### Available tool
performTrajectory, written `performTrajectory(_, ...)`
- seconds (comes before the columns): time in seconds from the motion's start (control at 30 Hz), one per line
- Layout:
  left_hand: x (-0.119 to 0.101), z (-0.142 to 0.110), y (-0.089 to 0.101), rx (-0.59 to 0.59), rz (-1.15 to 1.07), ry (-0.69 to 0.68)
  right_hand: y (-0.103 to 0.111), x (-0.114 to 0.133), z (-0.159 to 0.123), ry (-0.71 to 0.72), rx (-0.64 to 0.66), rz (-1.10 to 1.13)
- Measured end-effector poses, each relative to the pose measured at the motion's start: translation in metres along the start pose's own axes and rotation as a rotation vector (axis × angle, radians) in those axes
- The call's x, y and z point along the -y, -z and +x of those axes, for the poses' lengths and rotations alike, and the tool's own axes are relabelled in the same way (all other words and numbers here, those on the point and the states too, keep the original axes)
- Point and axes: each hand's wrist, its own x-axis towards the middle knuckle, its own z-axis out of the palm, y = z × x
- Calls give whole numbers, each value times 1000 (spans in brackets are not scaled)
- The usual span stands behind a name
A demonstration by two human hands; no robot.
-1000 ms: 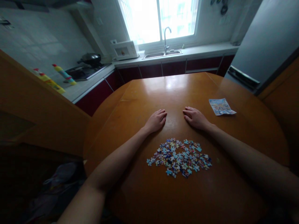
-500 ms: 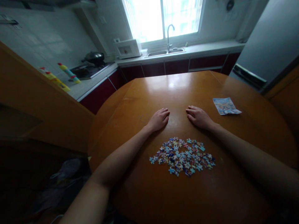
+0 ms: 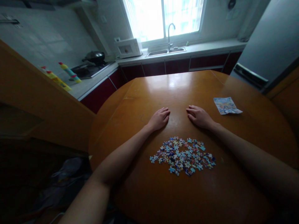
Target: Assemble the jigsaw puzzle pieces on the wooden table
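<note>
My left hand (image 3: 160, 119) rests palm down on the wooden table (image 3: 130, 124), fingers stretched out and holding nothing. Facing it across a small gap, my right hand (image 3: 198, 116) also lies flat with its fingers out and nothing in them. Between my forearms, on the near side of both hands, is a loose heap of small jigsaw puzzle pieces (image 3: 184, 157) in blue, white, purple and yellow tones. Neither hand touches the heap. A creased, colourful picture sheet (image 3: 226, 105) lies on the table to the right of and beyond my right hand.
Beyond the table runs a counter with a sink (image 3: 165, 52), a faucet (image 3: 169, 35) and a white microwave (image 3: 128, 48). A dark pan (image 3: 95, 58) sits on the stove at left, near yellow bottles (image 3: 58, 81). A fridge (image 3: 268, 46) stands at right.
</note>
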Motion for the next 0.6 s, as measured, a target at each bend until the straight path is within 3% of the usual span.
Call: performTrajectory(0.6,4,1,-2,-6,4,-19,0,0,0,-1,6,7)
